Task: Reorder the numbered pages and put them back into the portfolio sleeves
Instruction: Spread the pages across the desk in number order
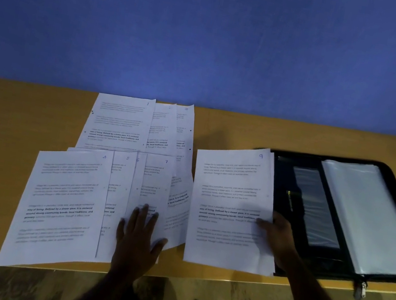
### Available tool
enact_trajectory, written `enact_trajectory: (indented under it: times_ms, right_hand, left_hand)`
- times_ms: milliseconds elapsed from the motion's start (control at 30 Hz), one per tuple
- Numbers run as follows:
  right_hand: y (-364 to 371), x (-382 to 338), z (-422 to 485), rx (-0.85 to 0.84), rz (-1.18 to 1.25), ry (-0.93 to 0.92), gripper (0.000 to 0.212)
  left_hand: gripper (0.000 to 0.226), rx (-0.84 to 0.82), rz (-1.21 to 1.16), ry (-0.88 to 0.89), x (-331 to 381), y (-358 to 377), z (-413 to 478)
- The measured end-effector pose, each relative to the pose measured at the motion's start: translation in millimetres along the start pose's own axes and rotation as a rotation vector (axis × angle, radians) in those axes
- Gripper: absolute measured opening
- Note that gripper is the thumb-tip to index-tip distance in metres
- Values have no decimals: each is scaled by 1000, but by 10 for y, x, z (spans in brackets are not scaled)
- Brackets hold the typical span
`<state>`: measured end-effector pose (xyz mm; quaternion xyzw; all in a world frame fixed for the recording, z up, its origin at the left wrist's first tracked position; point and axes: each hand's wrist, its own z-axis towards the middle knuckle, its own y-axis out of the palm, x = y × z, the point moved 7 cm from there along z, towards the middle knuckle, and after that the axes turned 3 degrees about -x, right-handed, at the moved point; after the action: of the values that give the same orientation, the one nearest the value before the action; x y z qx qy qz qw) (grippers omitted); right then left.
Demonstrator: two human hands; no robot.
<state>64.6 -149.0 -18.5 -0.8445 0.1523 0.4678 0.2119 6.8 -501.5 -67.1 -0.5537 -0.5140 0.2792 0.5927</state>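
Handwritten blue numbers marked the sheets fanned on the wooden table: page 1 led the far row, page 4 the near one, then 5, 6 and page 7, where the left hand pressed flat, fingers spread. The right hand pinched page 9 by its right edge, thumb on top, overlapping the open black portfolio and its clear sleeves; bold print read "Defined by a slower pace"
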Motion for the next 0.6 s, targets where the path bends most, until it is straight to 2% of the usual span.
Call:
enact_trajectory:
  times_ms: [200, 433, 600]
  right_hand:
    - [237, 71, -17, -53, -4, 16, 17]
    - [-169, -96, -46, 15, -2, -32, 16]
    - [-299, -296, -89, -49, 64, -71, 17]
  left_hand:
    - [77, -5, -15, 5, -20, 1, -1]
    - [76, 21, -23, 2, -1, -14, 10]
    - [76, 33, -14, 1, -10, -10, 32]
